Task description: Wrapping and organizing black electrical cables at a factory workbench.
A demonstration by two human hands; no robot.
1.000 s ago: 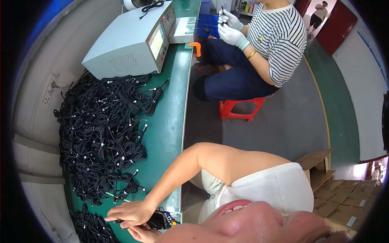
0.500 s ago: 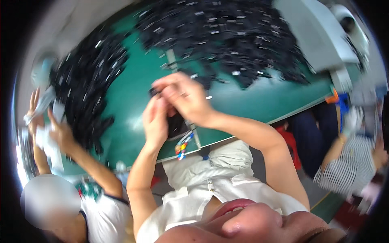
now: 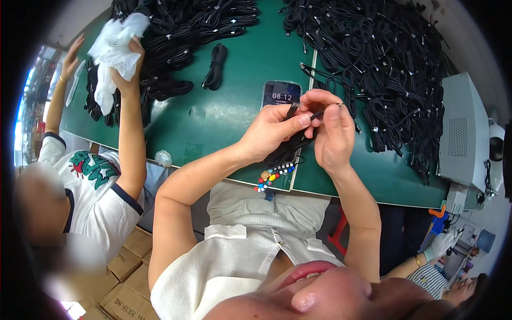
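Observation:
My left hand [image 3: 273, 129] is closed, thumb and fingers pinching a black cable [image 3: 317, 114] near a flat dark connector [image 3: 292, 110] that sticks up from the grip. The fingers of my right hand [image 3: 335, 136] are bent around the same cable close to its thin end. Below both hands, looped black cable [image 3: 288, 151] hangs over the table's front part, partly hidden by my fingers. A colourful beaded strap [image 3: 273, 178] lies at the front edge, just under the loops. Directly behind my hands is a phone [image 3: 281, 92] with its screen lit.
Piles of black cables cover the back right [image 3: 368, 64] and back left [image 3: 202, 21] of the green table [image 3: 213, 122]. One tied cable bundle [image 3: 215, 67] lies apart. On the left, a co-worker handles a clear plastic bag [image 3: 118, 45]. A grey machine [image 3: 463, 133] stands right.
The view has turned and sharpened. My hands, close together before, now hold the cable stretched between their fingers. The co-worker's hands and plastic bag have moved over the left pile.

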